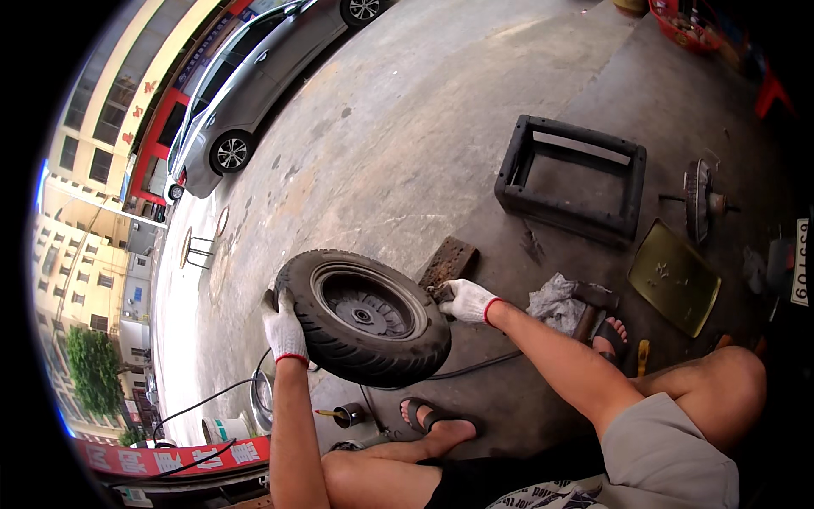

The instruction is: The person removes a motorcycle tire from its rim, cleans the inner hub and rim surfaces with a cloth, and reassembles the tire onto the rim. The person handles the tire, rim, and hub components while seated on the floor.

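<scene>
Near my sandaled foot (441, 422), a black cup (348, 416) is standing on the concrete floor (398, 161). Just beyond, a small wheel with a black treaded tire (362, 316) is tilting in front of me, between my gloved hands. My left hand (286, 329) is gripping the tire's left side; my right hand (469, 302) is curling its fingers beside the right edge, though I cannot tell whether they are gripping anything. A rusty block (449, 261) is lying just past them. Rightward, a gray rag (554, 305) is lying beside a hammer (587, 321). Farther out, an olive tray (676, 280) and a black rectangular frame (568, 220) are resting; a gray car (254, 93) is standing well beyond.
</scene>
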`<action>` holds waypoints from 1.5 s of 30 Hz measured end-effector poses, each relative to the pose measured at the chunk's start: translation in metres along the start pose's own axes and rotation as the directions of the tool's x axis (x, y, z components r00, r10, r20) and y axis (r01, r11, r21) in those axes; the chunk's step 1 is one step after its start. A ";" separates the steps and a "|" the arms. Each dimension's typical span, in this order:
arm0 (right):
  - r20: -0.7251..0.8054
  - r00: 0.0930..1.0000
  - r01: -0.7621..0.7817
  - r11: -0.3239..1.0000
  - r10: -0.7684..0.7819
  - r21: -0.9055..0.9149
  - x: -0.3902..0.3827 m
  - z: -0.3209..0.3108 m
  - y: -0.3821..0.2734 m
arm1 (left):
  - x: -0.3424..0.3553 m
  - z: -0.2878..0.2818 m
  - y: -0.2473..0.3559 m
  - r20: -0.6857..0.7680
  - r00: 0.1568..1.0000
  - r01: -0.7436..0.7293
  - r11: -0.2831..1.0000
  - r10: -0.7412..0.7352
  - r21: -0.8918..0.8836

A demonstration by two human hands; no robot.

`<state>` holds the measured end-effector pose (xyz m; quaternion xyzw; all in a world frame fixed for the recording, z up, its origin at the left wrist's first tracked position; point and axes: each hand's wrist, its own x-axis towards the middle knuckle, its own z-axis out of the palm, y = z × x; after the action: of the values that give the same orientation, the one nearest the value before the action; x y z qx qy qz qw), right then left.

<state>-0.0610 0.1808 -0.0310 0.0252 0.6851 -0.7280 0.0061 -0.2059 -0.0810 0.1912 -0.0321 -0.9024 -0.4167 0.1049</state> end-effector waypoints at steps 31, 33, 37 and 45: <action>-0.033 0.984 -0.174 0.984 0.175 0.029 0.000 0.004 -0.079 | -0.015 -0.012 0.000 0.006 1.000 0.003 0.997 -0.004 0.080; -0.086 0.987 -0.145 0.986 0.138 -0.081 -0.004 0.000 -0.037 | -0.010 -0.004 0.007 0.023 1.000 0.006 0.998 -0.008 0.054; -0.108 0.965 -0.251 0.961 0.239 -0.114 -0.026 0.003 -0.025 | -0.015 -0.011 0.008 0.023 1.000 0.014 0.998 -0.015 0.066; -0.074 0.979 -0.199 0.972 0.191 -0.126 -0.027 0.020 -0.014 | -0.009 -0.016 0.002 0.033 0.999 0.019 0.998 -0.021 0.055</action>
<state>-0.0348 0.1605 -0.0150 0.1140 0.7260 -0.6756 0.0582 -0.1944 -0.0915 0.2004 -0.0273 -0.9154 -0.3922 0.0864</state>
